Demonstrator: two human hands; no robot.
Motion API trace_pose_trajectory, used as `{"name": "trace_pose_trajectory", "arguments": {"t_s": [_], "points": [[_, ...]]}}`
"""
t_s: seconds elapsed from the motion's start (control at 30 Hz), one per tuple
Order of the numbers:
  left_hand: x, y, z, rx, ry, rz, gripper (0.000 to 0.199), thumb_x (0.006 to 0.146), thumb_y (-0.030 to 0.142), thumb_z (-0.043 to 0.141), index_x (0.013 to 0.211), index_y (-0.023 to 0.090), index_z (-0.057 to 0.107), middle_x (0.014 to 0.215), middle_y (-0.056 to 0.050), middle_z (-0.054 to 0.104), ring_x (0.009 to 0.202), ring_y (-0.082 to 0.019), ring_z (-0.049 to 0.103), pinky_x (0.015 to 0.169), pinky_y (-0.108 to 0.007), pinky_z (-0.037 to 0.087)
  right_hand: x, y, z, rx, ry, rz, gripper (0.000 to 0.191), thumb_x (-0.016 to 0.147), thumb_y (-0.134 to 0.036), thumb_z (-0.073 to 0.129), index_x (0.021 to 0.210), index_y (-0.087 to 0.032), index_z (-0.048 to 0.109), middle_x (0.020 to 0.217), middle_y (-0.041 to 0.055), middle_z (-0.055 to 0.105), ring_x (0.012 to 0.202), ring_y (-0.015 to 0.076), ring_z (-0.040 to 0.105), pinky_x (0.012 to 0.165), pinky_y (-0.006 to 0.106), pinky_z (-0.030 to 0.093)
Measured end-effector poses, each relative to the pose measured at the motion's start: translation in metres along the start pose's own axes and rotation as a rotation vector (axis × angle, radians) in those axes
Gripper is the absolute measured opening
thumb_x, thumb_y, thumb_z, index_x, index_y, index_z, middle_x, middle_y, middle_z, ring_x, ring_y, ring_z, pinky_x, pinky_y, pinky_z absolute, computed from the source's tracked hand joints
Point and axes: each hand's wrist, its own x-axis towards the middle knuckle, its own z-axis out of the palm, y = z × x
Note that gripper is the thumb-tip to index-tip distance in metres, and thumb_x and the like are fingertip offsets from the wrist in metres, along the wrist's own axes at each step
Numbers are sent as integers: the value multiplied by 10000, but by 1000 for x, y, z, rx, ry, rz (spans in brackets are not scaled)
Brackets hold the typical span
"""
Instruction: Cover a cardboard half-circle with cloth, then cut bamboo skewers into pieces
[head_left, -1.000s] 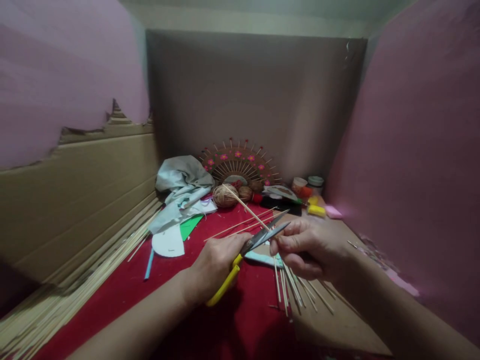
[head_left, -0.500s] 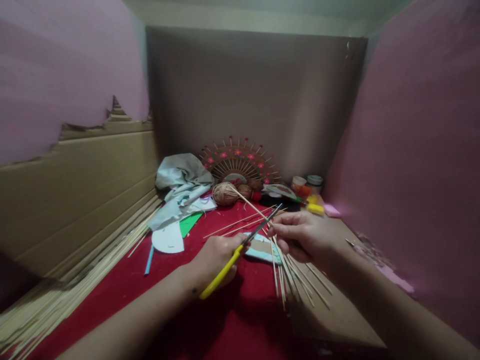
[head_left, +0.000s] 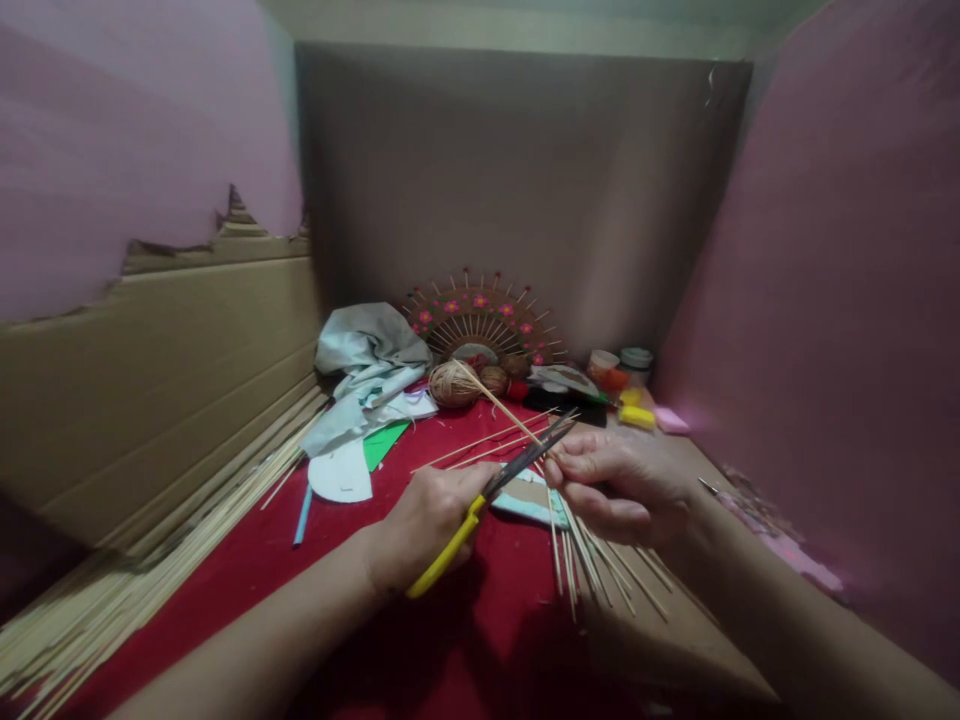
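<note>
My left hand (head_left: 435, 520) is closed around the yellow handles of a pair of scissors (head_left: 450, 548), whose dark blades point up and to the right. Between the fingertips of my right hand (head_left: 619, 485) is a thin wooden stick (head_left: 499, 402), slanting away to the upper left. The blades cross this stick close to my right fingertips. Below my right hand, several loose sticks (head_left: 592, 560) lie fanned out on a brown board. A light blue patterned piece (head_left: 529, 508) with a tan middle lies under the scissors, partly covered.
Long sticks (head_left: 187, 570) lie along the left cardboard wall (head_left: 217, 330). A grey cloth (head_left: 367, 340), a white paper piece (head_left: 341, 470) and a ball of twine (head_left: 452, 385) sit farther back. Behind them stands a flowered fan (head_left: 480, 310). Small jars (head_left: 636, 362) are at back right.
The scissor blades have opened slightly and now straddle the stick. My right hand has turned a little, its fingers still pinching the stick. The whole view has shifted slightly.
</note>
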Motion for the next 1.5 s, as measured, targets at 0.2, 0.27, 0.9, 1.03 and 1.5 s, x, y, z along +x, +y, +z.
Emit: {"name": "trace_pose_trajectory", "arguments": {"t_s": [0.2,0.27,0.9,1.03,1.5], "points": [[1,-8,9,-12,-102,-141,241,748,65,434,936,176,538,738,-4,617,603,-140,577,577,-238,442,0,7,0,-88,235,-74,156,753,-265,646,753,-149,541,407,-69,479,251,10,198,254,127,187],[4,-9,3,-17,-129,-160,244,809,112,442,1023,182,535,883,-32,656,737,-159,622,647,-247,464,0,7,0,-85,261,-124,154,755,-263,652,746,-154,543,383,-84,436,261,8,175,259,125,163],[-2,-57,-48,495,-59,-563,335,847,312,552,1148,165,549,1104,-134,588,1028,-264,545,896,-397,434,9,33,14,-252,440,-226,163,822,-262,538,746,-136,609,415,-33,514,298,48,356,301,177,207],[13,-14,-26,454,393,7,365,885,279,566,1229,180,495,1198,-121,527,1160,-251,461,1002,-424,389,11,39,12,-225,385,-214,165,814,-282,556,773,-140,629,407,-49,488,302,48,339,311,175,214],[12,-2,-10,526,200,66,240,936,243,456,789,138,614,745,-75,629,742,-195,512,719,-335,419,24,61,16,88,329,-224,136,786,-262,607,744,-133,610,347,-89,422,248,27,203,253,153,172]]}}
